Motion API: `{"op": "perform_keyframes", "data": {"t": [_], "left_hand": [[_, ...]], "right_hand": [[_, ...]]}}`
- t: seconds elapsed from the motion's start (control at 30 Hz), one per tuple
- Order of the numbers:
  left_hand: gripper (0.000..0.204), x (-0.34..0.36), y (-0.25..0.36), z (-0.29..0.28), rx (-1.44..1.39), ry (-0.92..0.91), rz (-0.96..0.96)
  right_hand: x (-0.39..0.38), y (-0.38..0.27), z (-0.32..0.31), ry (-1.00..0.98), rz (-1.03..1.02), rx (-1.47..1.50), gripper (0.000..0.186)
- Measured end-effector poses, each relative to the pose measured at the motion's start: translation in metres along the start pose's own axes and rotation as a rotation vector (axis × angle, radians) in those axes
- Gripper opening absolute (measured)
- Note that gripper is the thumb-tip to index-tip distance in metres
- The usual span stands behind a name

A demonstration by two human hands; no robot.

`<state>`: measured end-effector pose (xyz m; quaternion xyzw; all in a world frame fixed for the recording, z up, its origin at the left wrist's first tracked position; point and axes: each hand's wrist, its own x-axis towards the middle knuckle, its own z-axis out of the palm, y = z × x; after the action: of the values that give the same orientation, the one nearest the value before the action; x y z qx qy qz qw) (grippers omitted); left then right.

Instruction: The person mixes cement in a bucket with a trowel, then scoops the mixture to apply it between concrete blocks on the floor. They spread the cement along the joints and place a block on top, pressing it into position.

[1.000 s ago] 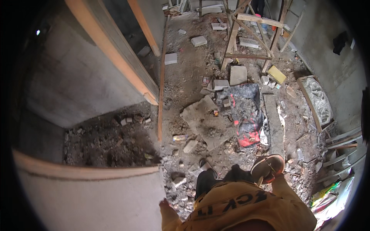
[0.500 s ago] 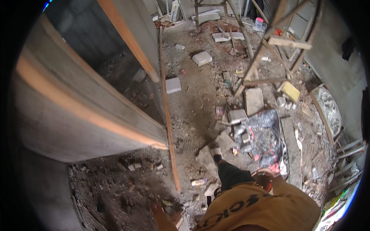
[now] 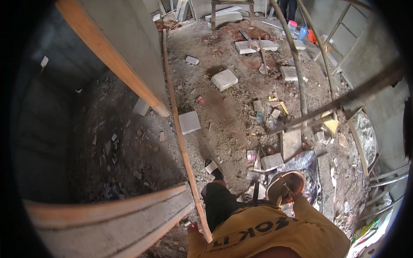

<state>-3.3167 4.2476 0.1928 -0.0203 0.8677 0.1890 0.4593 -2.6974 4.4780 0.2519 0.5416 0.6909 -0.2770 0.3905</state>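
My right hand point(image 3: 295, 196) is closed at the near edge of a round, shallow pan point(image 3: 275, 189) with a brown rim, held beside my right hip. A thin pale piece shows inside the pan; I cannot make out what it is. Low on the left, my left hand point(image 3: 193, 228) hangs close to the lower end of a long wooden strip point(image 3: 177, 124). Its fingers are too dark and small to read, and whether it touches the strip is unclear. One foot in a sandal point(image 3: 211, 167) is stepping forward on the rubble floor.
A wood-edged wall end point(image 3: 120, 215) and an orange-brown door frame point(image 3: 116, 60) stand left. Pale blocks point(image 3: 224, 80) lie ahead. Wooden poles point(image 3: 297, 64) and a slanting bar point(image 3: 344, 101) rise at right. Black plastic sheeting point(image 3: 307, 163) lies near the pan. Someone's legs point(image 3: 288, 8) show far back.
I have moved forward, and the doorway and blocks have come nearer. The pan, mostly hidden by my body before, now shows out in front of my right hand.
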Motion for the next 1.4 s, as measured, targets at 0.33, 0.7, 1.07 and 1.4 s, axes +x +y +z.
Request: {"op": "perform_keyframes", "data": {"t": [0.33,0.7,1.07,1.4], "left_hand": [[0.045,0.16,0.424,-0.066,0.639,0.025,0.554],[0.036,0.268,0.783,-0.028,0.173,0.051,0.368],[0.037,0.262,1.031,0.077,0.133,0.001,0.221],[0.041,0.262,1.445,0.22,0.82,-0.416,0.96]], "right_hand": [[0.114,-0.042,-0.292,0.115,0.462,0.672,0.074],[0.348,-0.073,-0.545,0.056,0.289,0.651,0.073],[0.499,-0.042,-0.759,0.134,-0.004,0.138,0.072],[0.604,-0.113,-1.101,0.164,0.355,0.687,0.058]]}}
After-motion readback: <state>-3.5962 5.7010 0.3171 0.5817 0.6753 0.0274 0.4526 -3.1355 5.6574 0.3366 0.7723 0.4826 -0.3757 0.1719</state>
